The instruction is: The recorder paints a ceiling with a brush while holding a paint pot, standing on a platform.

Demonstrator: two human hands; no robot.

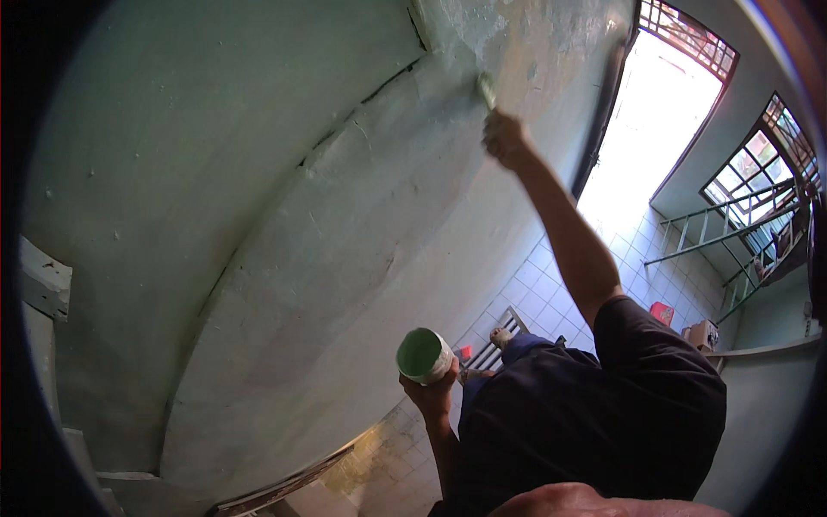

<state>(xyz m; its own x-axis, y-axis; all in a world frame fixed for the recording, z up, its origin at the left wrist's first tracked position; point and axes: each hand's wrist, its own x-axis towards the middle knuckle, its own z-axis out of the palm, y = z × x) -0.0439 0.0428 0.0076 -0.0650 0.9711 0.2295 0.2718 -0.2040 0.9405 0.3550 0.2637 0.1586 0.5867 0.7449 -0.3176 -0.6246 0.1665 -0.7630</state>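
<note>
My right hand [506,138] is raised at arm's length and closed around the handle of a paintbrush [488,89]. The brush head is at the upper wall [370,207], by a patch where the pale green surface is worn and stained; whether the bristles touch it I cannot tell. Lower down, my left hand [432,392] grips a round paint tub [440,360] from below and the side. Its mouth is tilted into view, showing a green inside and a whitish outer wall. How much paint it holds is not clear.
My foot stands on a slatted metal step [514,325] above the tiled floor [551,293]. A bright open doorway [642,112] is at the upper right. Beyond it are a green metal ladder [724,233], a barred window [758,168] and a red box [662,313]. A jagged dark crack [362,102] crosses the wall.
</note>
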